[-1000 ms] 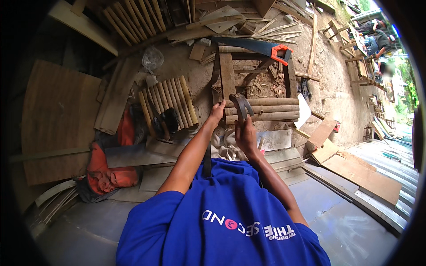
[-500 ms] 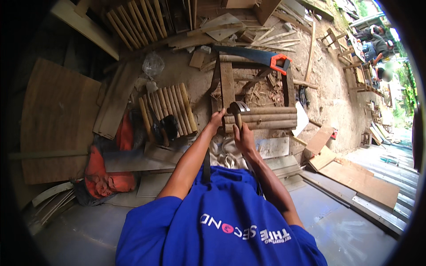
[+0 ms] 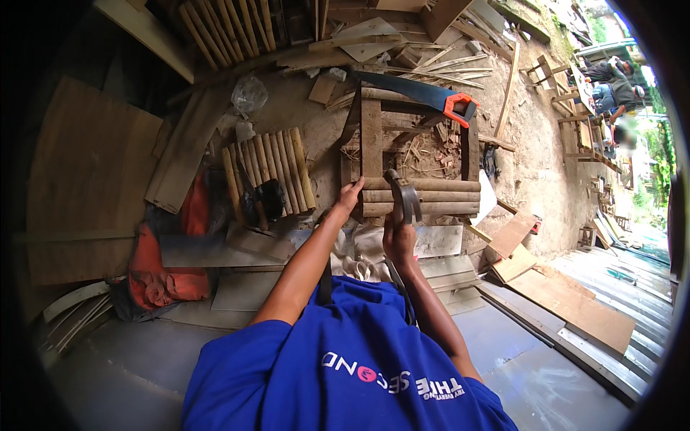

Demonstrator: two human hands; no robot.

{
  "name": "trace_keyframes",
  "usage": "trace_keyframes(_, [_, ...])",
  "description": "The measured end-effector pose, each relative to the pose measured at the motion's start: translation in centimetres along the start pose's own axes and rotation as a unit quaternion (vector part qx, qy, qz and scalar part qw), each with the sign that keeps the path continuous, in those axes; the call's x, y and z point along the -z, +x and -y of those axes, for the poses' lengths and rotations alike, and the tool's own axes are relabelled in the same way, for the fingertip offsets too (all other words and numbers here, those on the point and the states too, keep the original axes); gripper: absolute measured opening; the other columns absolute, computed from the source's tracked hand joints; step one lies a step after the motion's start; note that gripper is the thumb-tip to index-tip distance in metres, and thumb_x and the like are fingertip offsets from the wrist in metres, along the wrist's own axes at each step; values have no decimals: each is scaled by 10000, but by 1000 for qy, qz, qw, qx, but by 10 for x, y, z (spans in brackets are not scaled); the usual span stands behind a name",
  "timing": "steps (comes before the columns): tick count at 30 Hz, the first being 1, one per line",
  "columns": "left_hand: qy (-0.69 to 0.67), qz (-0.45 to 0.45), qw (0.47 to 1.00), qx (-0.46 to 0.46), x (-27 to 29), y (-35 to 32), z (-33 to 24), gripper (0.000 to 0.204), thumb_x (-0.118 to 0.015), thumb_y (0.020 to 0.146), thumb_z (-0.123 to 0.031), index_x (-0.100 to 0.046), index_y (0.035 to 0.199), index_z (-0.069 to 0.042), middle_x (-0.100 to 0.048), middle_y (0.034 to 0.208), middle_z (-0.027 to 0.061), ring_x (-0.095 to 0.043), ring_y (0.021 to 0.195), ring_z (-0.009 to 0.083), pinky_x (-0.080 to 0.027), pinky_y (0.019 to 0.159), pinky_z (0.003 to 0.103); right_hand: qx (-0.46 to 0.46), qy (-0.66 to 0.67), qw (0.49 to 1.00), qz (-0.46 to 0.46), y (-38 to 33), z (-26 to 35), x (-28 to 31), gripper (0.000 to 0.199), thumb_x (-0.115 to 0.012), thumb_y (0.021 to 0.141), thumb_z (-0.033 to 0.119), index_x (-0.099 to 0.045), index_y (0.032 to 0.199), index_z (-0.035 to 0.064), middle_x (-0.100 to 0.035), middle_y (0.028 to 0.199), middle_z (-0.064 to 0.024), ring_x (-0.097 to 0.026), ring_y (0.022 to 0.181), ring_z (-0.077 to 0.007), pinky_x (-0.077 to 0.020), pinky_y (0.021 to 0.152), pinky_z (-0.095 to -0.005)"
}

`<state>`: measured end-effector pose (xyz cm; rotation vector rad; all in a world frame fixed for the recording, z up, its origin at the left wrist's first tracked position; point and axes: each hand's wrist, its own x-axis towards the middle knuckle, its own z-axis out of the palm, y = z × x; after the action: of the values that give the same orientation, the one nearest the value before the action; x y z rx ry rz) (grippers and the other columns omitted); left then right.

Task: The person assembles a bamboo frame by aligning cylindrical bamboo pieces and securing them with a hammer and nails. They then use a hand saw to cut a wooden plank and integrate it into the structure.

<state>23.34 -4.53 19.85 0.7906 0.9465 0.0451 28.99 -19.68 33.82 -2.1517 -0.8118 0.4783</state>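
Observation:
In my right hand point(image 3: 399, 241) is a claw hammer point(image 3: 405, 200), its fingers wrapped round the handle. The hammer head is lifted over a row of round wooden poles point(image 3: 438, 196). These lie side by side across the near end of a wooden frame point(image 3: 371, 136). My left hand point(image 3: 349, 197) is closed at the left end of the poles, its fingertips together by the topmost one; whatever they pinch is too small to make out. A handsaw point(image 3: 413, 92) with an orange and black handle rests on the frame's far side.
Left of the frame stands a slatted pole piece point(image 3: 277, 169) with a dark tool point(image 3: 269, 200) on it. Orange cloth point(image 3: 169, 269), plywood sheets point(image 3: 90, 179) and scrap boards point(image 3: 575, 305) lie around. Far right, people point(image 3: 614, 93) are beside wooden benches.
My right hand has moved down slightly and the hammer has tipped up and back, its head now away from the poles' left end. The left hand stays at the pole ends.

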Motion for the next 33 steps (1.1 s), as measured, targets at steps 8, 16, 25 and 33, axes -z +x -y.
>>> trace_keyframes(8, [-15,-57,998,-36,2,7,21,785,-467,897,-665,-487,1357,-29,-499,1350,126,-442,1260,238,-337,1038,357,39,18,996,-76,-2,0,-7,235,-538,947,165,-515,1110,-3,-570,701,-215,-601,687,-427,-437,583,-469])
trace_keyframes(16, [-2,-67,997,48,7,1,13,946,-393,891,-715,-251,1486,7,-263,1547,151,-254,1422,267,-210,1143,410,-16,-13,1000,18,9,0,2,272,-536,945,198,-481,1149,27,-603,751,-311,-582,752,-518,-422,613,-559])
trace_keyframes(25, [-46,-31,997,45,16,15,25,1048,-317,832,-812,-187,1508,-21,-207,1556,191,-221,1432,315,-205,1148,459,23,-30,998,41,5,-2,-5,358,-572,924,167,-438,1232,40,-608,762,-315,-587,711,-516,-444,563,-521])
trace_keyframes(33, [-40,-76,995,56,3,-15,5,1025,-324,839,-804,-258,1488,-12,-276,1533,188,-238,1429,299,-215,1148,427,-38,-47,996,73,-2,-1,-10,263,-576,922,177,-519,1114,6,-593,740,-295,-577,738,-516,-446,602,-521])
